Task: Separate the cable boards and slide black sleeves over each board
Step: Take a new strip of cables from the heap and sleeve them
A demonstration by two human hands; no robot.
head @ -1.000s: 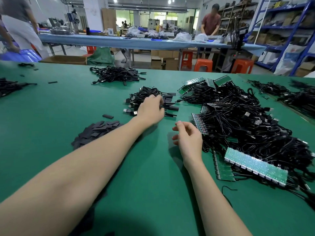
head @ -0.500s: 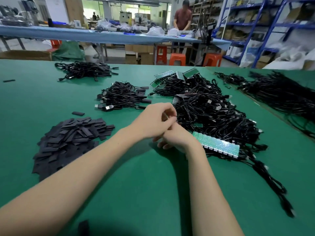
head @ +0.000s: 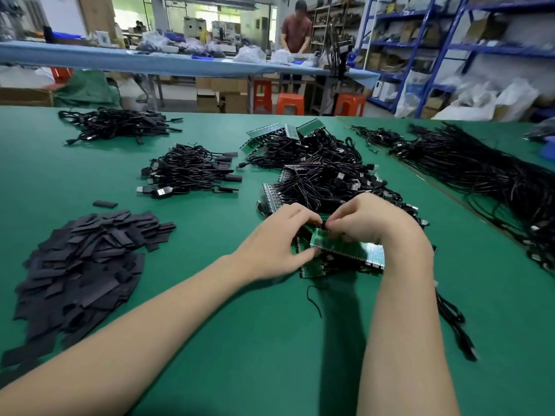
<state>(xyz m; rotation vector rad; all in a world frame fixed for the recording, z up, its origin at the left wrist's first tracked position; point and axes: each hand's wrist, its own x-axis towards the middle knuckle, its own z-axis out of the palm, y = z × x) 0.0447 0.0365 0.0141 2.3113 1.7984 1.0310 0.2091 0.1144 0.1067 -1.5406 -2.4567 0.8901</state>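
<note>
Green desk (head: 210, 340) throughout: black sleeves (head: 87, 259) piled at left; in the middle, the left hand (head: 279, 247) and right hand (head: 369, 220) both pinch a green board strip (head: 348, 250) against the tangled cables (head: 324, 178).

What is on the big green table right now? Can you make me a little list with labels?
table: green mat
left hand: pinches the green board strip
right hand: pinches the same strip from above
black sleeves: loose pile left of the hands
unsorted cables: big tangle behind the hands
smaller cable bundle: mid-table
far bundle: back left
long cables: along the right
</note>
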